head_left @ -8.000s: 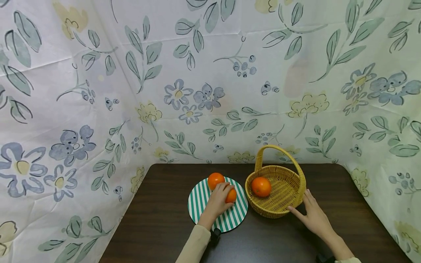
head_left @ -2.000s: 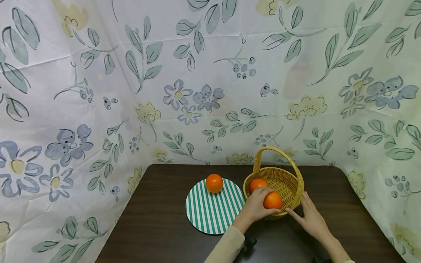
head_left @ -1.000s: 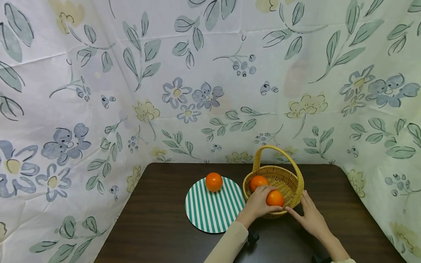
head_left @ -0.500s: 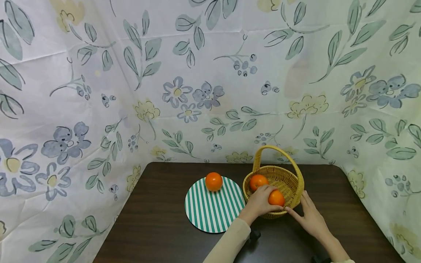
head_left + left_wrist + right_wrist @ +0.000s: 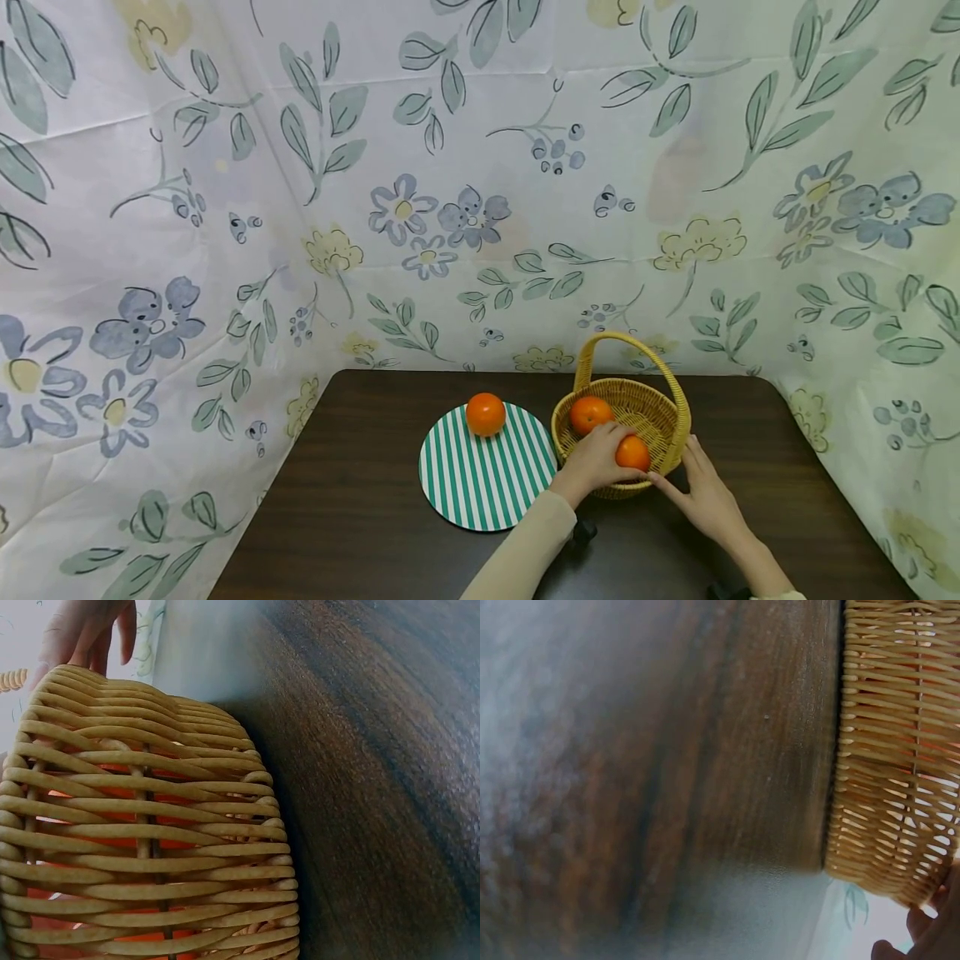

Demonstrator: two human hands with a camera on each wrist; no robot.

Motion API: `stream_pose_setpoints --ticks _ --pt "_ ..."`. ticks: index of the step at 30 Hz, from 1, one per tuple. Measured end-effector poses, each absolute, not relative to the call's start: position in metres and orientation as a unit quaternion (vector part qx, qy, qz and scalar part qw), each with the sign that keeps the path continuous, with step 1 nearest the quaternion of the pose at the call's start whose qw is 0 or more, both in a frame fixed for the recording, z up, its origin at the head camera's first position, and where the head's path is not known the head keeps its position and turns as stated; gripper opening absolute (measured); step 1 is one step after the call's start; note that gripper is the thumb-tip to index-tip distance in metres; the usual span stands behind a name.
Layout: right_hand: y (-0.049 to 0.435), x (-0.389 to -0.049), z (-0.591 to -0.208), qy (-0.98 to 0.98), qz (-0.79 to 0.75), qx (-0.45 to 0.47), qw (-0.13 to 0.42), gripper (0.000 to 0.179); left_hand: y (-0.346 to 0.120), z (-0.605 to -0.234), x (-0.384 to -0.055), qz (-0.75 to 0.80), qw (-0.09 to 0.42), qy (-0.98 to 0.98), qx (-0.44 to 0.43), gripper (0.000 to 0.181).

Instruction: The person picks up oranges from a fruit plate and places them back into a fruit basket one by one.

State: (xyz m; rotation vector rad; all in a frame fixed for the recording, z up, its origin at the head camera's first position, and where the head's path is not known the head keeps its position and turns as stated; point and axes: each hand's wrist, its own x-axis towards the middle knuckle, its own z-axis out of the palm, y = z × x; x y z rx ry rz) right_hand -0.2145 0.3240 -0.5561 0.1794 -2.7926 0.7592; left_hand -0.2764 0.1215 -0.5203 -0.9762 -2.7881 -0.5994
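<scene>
Gripping orange (image 5: pixel 632 452) — basket (image 5: pixel 142 825) weave close-up

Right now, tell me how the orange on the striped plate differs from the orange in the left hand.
The orange on the striped plate lies free and untouched on the plate; the orange in the left hand is gripped by the left hand inside the wicker basket. The plate orange shows whole; the held one is partly covered by fingers. Both are round, bright orange and look similar in size.

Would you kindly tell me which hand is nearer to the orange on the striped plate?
Left. The left hand is in the basket beside the orange's plate; the right hand touches the basket's far side.
</scene>
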Motion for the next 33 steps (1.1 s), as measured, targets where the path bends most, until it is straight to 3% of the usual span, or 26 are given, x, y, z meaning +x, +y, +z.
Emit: stream_pose_setpoints --ticks 15,33 --pt "0.323 -0.2138 -0.5548 -0.958 0.264 0.051 0.105 0.086 0.1239 -0.5181 -0.2768 -0.201 0.047 -0.922 -0.328 0.063" --pt "0.3233 -0.2142 -0.5571 -0.957 0.261 0.054 0.113 0.085 0.1174 -0.5219 -0.2719 -0.209 0.083 -0.914 -0.338 0.063"
